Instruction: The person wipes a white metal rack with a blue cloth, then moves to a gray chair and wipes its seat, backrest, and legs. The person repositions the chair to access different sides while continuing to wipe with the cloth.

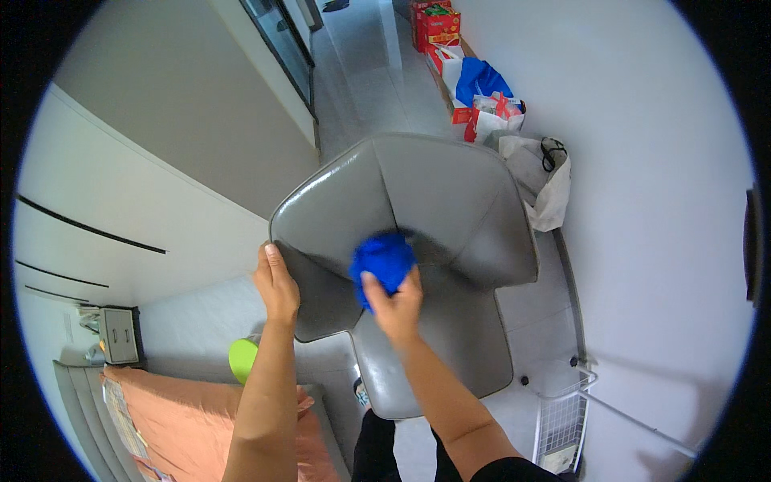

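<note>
A grey upholstered chair with a glossy, leather-like cover and seams stands right before me, its seat towards my legs. My right hand grips a bunched blue cloth and presses it near the crease between backrest and seat. The cloth looks slightly blurred. At the chair's left edge, my left hand holds the side of the backrest, thumb on top; its other fingers are partly hidden.
Bags and red boxes line the wall at top right, with a white fabric bag beside the chair. A white wire rack on wheels stands lower right. A bed with orange bedding and a lime-green round object lie lower left.
</note>
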The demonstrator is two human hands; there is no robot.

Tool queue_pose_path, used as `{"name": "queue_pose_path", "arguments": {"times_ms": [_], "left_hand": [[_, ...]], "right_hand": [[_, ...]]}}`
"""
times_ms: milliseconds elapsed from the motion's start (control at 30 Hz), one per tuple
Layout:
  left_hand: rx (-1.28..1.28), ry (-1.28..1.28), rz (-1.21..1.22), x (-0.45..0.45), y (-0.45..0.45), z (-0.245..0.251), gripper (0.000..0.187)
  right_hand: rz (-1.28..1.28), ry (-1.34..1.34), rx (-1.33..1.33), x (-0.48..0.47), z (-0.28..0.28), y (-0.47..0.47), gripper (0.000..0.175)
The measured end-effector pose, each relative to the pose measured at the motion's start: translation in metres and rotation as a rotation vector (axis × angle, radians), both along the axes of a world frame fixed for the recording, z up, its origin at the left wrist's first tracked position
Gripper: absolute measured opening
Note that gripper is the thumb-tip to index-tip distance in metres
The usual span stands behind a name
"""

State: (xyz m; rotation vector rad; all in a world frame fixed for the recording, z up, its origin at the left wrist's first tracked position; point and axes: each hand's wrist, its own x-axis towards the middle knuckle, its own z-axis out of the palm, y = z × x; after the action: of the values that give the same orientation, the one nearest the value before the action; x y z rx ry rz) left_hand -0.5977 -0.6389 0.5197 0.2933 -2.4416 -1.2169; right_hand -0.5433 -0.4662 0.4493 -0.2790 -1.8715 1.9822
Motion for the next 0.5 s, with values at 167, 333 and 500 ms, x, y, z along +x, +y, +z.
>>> {"name": "queue_pose_path", "arguments": {"times_ms": [167, 333, 500], "left_hand": [[0.313, 0.026, -0.161, -0.001, -0.003, -0.007, 0.048], [0.179, 0.011, -0.138, 0.002, 0.002, -0.004, 0.049], [0.150, 0.012, -0.144, 0.006, -0.007, -0.004, 0.049]], "right_hand": [[-0.293, 0.231, 0.629, -0.040, 0.050, -0.071, 0.038], [-0.120, -0.024, 0.562, -0.023, -0.135, -0.101, 0.045], [-0.067, -0.483, 0.542, 0.043, -0.210, -0.093, 0.042]]}}
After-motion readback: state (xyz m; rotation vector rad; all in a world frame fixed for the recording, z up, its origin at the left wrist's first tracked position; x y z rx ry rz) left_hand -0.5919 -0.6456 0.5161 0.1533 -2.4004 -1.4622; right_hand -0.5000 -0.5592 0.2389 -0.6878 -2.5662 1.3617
